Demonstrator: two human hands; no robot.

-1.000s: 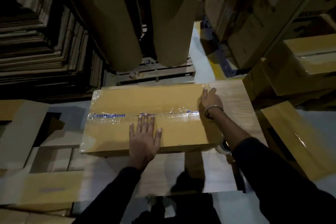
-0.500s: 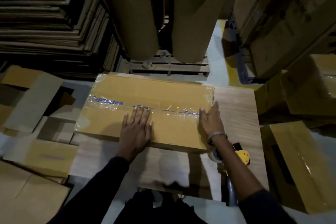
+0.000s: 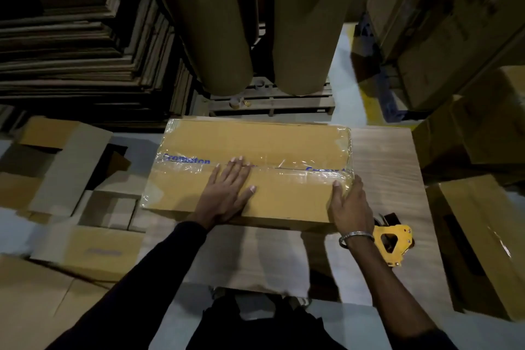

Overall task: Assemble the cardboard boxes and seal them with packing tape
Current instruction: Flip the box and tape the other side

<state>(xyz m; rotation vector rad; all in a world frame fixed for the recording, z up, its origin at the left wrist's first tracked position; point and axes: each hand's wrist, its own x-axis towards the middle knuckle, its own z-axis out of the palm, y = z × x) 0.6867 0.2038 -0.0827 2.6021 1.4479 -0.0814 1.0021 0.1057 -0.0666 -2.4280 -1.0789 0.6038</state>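
A closed brown cardboard box (image 3: pixel 284 142) lies flat on a wooden table (image 3: pixel 386 156), with clear tape (image 3: pixel 292 172) printed in blue along its centre seam and over both ends. My left hand (image 3: pixel 227 193) presses flat on the lid, fingertips at the seam. At the box's near right corner my right hand (image 3: pixel 350 202) lies flat with its thumb on the lid and its fingers against the taped end. A yellow tape dispenser (image 3: pixel 393 241) lies on the table just behind my right wrist.
Flattened and half-folded cartons (image 3: pixel 74 167) litter the floor at left. Taped boxes (image 3: pixel 483 239) stand at right. Two big brown paper rolls (image 3: pixel 301 23) stand on a pallet beyond the table, beside a stack of flat cardboard sheets (image 3: pixel 71 45).
My right hand slid from the far right corner of the box back along its right end to the near corner. The left hand stayed pressed on the lid. The dispenser came into view.
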